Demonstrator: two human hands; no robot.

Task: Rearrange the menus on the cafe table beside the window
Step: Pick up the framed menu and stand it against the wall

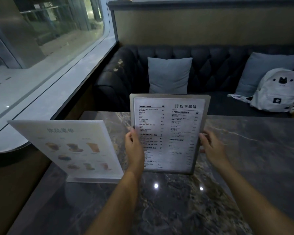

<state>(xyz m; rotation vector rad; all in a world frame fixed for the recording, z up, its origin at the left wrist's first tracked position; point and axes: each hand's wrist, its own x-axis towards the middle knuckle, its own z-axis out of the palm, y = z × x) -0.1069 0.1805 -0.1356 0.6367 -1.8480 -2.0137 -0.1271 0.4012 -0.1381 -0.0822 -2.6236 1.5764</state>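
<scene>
Head view: holding grey-framed printed text menu (168,133) upright over dark marbled table (244,150), left hand (134,146) clamped on one edge, right hand (210,146) steadying the other, probably for repositioning beside window-side white acrylic picture menu stand (66,146).

Lower half of the text menu (168,133) is motion-blurred, print unreadable below the GREEN TEA heading; left hand (134,148) covers part of its left column, and whether the bottom edge touches the table (244,158) can't be told. Picture menu (66,148) in its acrylic stand is washed out and soft: heading and drink captions illegible, drinks just coloured blobs. Right hand (210,146) is smeared, both forearms run off the bottom edge, and the white backpack (275,92) hides part of the cushion (261,68) behind it.
</scene>
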